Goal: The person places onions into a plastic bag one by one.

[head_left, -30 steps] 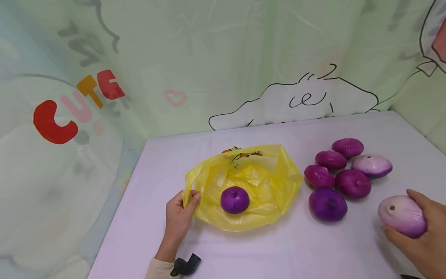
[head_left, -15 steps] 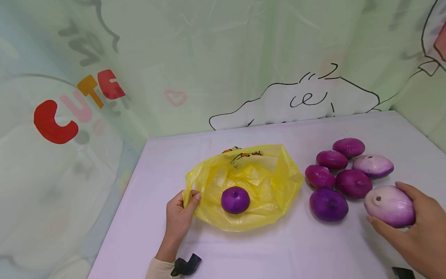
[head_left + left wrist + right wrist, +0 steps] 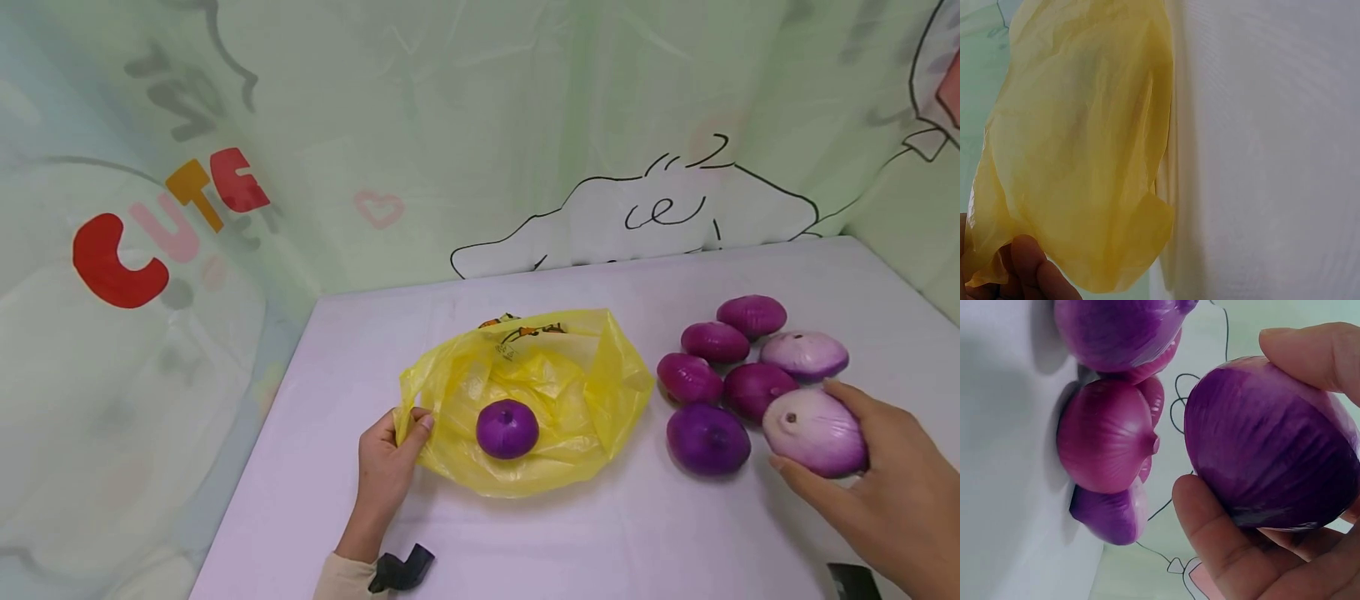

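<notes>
Where the white table [image 3: 585, 542] spreads under both grips, a yellow plastic bag [image 3: 577, 462] gapes just right of the left hold. Six purple onions [image 3: 753, 387] clustered left of and beyond the right grip. Right hand [image 3: 896, 487]: moved leftward over the last second; thumb and fingers spread around a purple-white onion [image 3: 813, 433]. Left hand [image 3: 388, 458]: unmoved, pinching the bag's rim. Held onion now nearer the bag, not yet at it; reads as mid-carry. Smallest: one violet onion [image 3: 507, 429] inside the bag, right of the left grip.
</notes>
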The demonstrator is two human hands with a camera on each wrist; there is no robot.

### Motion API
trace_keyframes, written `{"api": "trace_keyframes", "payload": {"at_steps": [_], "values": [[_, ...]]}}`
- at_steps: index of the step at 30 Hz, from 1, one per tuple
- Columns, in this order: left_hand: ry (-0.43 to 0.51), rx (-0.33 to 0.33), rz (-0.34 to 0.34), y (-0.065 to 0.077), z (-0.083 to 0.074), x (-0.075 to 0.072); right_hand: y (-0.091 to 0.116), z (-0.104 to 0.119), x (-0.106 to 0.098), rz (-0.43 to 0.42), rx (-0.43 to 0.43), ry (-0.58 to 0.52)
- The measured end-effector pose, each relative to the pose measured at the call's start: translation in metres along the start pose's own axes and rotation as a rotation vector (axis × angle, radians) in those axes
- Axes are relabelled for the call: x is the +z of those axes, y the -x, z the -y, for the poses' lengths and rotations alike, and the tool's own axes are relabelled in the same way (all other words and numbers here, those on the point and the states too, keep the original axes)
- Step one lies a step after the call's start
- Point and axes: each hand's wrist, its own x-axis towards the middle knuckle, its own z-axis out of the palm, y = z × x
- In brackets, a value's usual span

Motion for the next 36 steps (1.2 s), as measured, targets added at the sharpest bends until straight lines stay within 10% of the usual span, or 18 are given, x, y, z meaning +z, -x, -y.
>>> {"api": "trace_keyframes", "payload": {"at_steps": [36], "values": [[-0.024,0.01,-0.002,0.0,0.0,0.001,-0.005,0.033,0.007,-0.107,-0.202,-0.113]]}}
